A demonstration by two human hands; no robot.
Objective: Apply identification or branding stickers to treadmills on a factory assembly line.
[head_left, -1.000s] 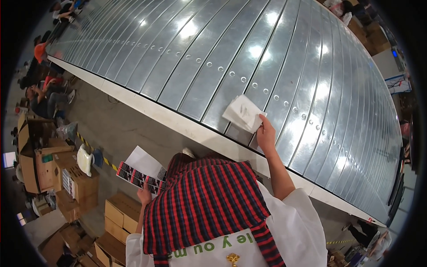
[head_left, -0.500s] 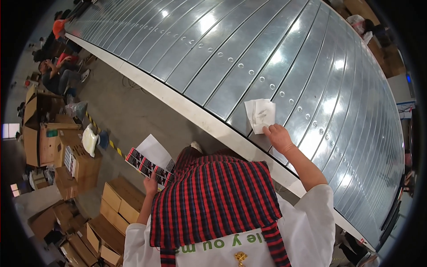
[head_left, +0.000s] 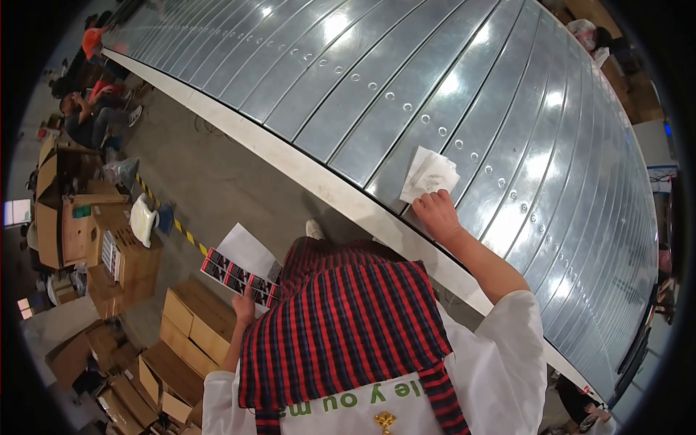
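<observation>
At my left side, my left hand (head_left: 245, 304) is closed on a printed sheet (head_left: 230, 272) with red and black blocks. A plain white sheet (head_left: 245, 250) fans out from behind it, with a small dark patterned patch near its corner. Over the metal slats, my right hand (head_left: 438, 215) has its fingers curled over the near edge of a small fanned stack of white papers (head_left: 431, 176), the top one bearing a faint grey print. The thumb is partly hidden.
The long slatted metal conveyor (head_left: 348, 94) with a pale side rail (head_left: 290, 162) runs diagonally before me. Cardboard boxes (head_left: 199, 319) crowd the floor at left, near yellow-black tape (head_left: 190, 239). A seated person (head_left: 94, 119) and a person in orange (head_left: 93, 43) are far left.
My right hand has shifted slightly left and away from me, and the white papers have turned clockwise with it. The left hand keeps hold of its sheets. My view has moved a little.
</observation>
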